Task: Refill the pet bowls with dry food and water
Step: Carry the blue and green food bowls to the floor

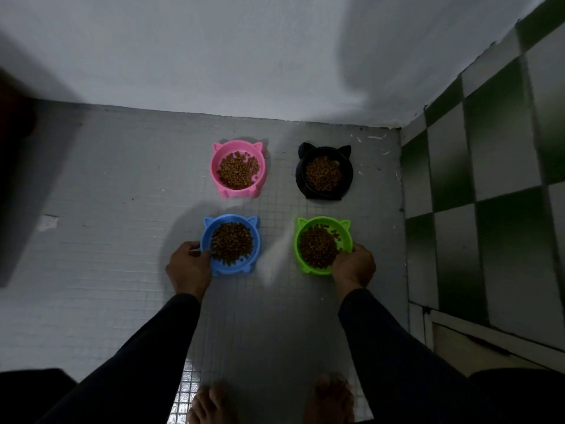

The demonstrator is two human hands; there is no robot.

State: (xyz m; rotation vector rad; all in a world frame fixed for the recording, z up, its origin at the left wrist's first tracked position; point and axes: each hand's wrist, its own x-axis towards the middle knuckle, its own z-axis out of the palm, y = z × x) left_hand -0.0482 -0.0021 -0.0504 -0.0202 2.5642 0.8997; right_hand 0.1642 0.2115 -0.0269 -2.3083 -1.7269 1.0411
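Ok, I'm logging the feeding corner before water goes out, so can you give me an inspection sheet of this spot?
Surface: grey small-tiled floor, a pale scrap at the left.
Job's things: pink bowl, black bowl, blue bowl and green bowl, all cat-eared, each holding dry food; no water seen.
Clutter: nothing seen.
Grippers: left hand grips the blue bowl's rim; right hand grips the green bowl's rim.
Cables: nothing seen.
Surroundings: white wall behind, green-and-white checkered wall on the right, bare feet below.
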